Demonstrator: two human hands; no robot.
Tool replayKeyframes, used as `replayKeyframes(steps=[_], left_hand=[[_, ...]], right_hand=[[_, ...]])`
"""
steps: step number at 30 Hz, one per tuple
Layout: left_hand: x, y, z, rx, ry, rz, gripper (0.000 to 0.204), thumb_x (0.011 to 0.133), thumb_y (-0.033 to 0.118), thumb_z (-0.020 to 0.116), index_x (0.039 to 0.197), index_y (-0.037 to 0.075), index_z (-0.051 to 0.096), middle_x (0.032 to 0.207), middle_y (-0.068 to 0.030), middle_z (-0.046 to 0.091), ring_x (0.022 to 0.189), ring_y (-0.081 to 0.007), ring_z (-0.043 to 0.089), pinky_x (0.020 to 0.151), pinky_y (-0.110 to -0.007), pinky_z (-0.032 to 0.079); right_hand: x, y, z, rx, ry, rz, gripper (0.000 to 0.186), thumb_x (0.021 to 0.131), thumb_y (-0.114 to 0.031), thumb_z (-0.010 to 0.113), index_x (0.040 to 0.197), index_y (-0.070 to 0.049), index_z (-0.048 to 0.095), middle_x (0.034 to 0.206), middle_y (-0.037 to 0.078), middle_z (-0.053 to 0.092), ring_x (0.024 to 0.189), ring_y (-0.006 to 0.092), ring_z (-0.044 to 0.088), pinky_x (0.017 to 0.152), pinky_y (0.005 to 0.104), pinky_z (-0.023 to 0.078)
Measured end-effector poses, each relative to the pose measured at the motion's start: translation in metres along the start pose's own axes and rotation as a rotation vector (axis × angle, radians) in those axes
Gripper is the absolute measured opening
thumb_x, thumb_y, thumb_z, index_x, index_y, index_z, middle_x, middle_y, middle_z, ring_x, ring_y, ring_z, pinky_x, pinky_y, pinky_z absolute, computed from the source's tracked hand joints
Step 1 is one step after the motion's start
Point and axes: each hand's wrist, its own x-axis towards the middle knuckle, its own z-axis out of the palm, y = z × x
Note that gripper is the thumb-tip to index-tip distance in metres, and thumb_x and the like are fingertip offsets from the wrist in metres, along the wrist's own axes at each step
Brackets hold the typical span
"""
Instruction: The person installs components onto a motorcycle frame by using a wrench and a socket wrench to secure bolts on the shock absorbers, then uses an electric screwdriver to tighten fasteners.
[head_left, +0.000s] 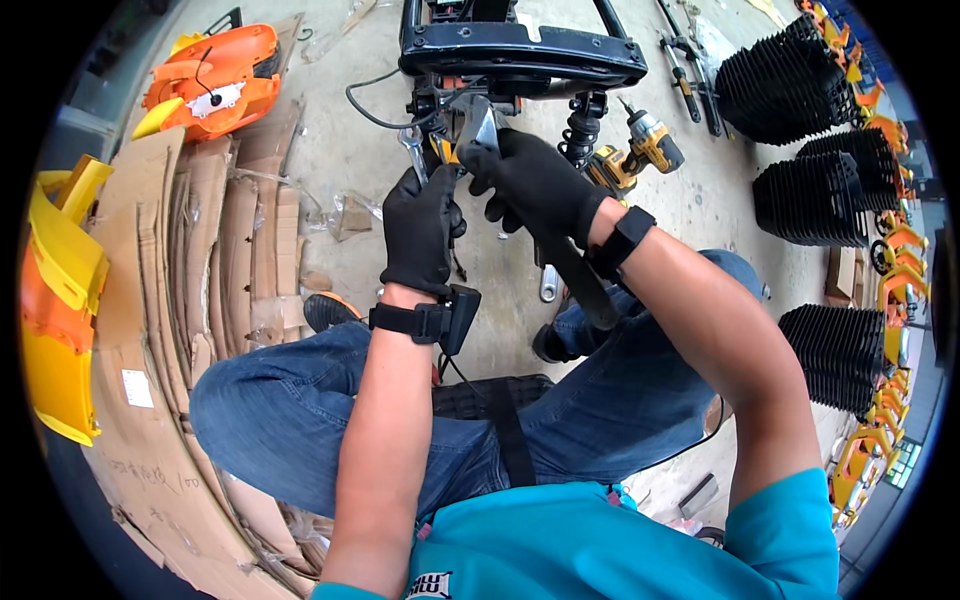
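The person sat on the floor [340,70] with knees spread before a black metal frame [525,52], both hands raised to its lower part. The left hand [420,228], in a black glove, had its grip closed on a silver spanner [413,148], whose head pointed up beside a dark cable [368,116]. The right hand [548,185], gloved likewise, had its grip wrapped around a large adjustable wrench [580,283]; the metal head lay just right of the spanner, close under the frame, while the dark handle slanted down past the wrist toward the knee. Whether either tool touched a fastener could not be told, since the hands and tool heads crowded that spot. To the right of the gloves, a coil-spring shock absorber [580,137] hung from the frame, and near it stood a yellow-and-black power driver [652,145]. Another wrench [548,283] lay on the floor below the right hand. Flattened cardboard [150,330] was piled at the left, an orange body panel [225,72] lay beyond it, and black ribbed stacks [785,82] stood at the far right.
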Motion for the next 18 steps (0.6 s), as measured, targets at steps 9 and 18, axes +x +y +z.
replayKeyframes(steps=[9,18], left_hand=[[-0.001,0.007,-0.003,0.023,-0.044,-0.011,0.016,0.093,0.022,0.056,0.094,0.007,0.061,0.064,0.0047,0.053,0.046,-0.0016,0.038,0.041,-0.017,0.031],[-0.003,0.004,0.000,0.030,-0.032,-0.009,0.014,0.093,0.018,0.054,0.098,0.007,0.059,0.070,0.0031,0.054,0.047,-0.0018,0.040,0.041,-0.017,0.033]], right_hand=[[-0.003,-0.009,0.001,0.001,0.013,0.052,0.033,0.091,-0.028,0.057,0.103,0.002,0.052,0.082,0.009,0.060,0.061,0.0158,0.063,0.048,0.0283,0.052],[-0.003,0.000,0.001,0.051,0.024,0.001,0.037,0.091,-0.030,0.057,0.102,0.004,0.052,0.085,0.009,0.060,0.064,0.0154,0.065,0.050,0.0275,0.053]])
